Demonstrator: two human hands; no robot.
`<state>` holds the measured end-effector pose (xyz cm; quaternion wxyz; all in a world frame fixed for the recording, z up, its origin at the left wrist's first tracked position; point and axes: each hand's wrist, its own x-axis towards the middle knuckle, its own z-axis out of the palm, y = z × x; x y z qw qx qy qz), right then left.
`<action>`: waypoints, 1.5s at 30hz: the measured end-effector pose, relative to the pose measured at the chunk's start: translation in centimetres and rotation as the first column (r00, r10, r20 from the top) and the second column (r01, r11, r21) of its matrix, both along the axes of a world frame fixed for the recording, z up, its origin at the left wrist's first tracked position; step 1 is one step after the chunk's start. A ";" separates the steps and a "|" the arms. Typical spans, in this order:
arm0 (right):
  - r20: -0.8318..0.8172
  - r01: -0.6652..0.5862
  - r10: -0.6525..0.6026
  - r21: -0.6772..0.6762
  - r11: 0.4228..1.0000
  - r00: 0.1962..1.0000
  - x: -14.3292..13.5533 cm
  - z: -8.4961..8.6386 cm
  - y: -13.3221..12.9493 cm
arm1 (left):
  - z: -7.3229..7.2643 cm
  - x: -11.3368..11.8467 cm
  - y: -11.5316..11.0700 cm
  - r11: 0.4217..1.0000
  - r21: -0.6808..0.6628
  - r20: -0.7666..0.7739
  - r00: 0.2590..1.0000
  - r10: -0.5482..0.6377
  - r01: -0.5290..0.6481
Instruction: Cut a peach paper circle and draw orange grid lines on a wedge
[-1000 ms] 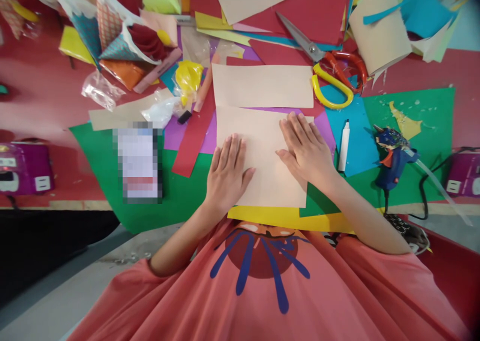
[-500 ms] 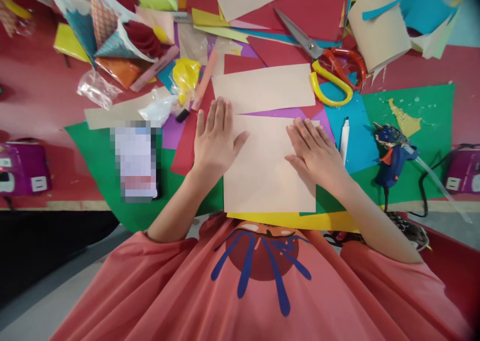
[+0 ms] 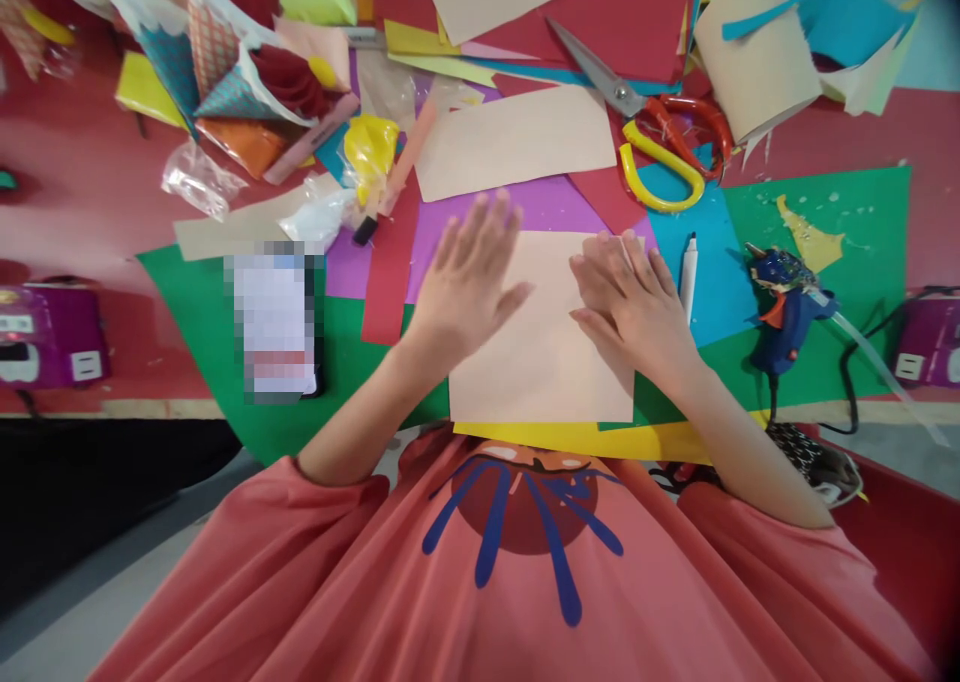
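Left hand (image 3: 471, 297): open flat, over sheet (image 3: 546, 362); contact unclear.
Right hand (image 3: 636, 307): open, on sheet.
Scissors (image 3: 628, 100): one.
Marker (image 3: 688, 280): one.
Glue gun (image 3: 786, 332): one.

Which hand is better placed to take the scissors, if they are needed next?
Probably the right hand: the handles of the scissors lie just beyond its fingers, and it seems to hold nothing. The left hand also looks free, but it is farther from the handles.

No readable text or labels.
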<state>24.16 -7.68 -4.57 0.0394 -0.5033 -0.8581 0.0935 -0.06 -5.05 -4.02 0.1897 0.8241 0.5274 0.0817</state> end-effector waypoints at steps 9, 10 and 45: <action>-0.076 -0.236 0.246 0.124 0.964 0.966 0.0 1.5 -2.8 | -2.4 0.8 -1.0 0.996 0.017 -0.061 0.995 -0.084 0.085; -0.082 -0.324 0.329 0.071 0.943 0.941 -0.3 1.7 -3.6 | -2.5 0.8 -0.8 0.996 0.022 -0.059 0.995 -0.083 0.084; -0.157 -0.160 0.221 0.330 0.930 0.962 -1.9 6.3 -3.4 | 3.4 -2.8 -1.8 0.876 -0.453 0.151 0.954 0.260 -0.167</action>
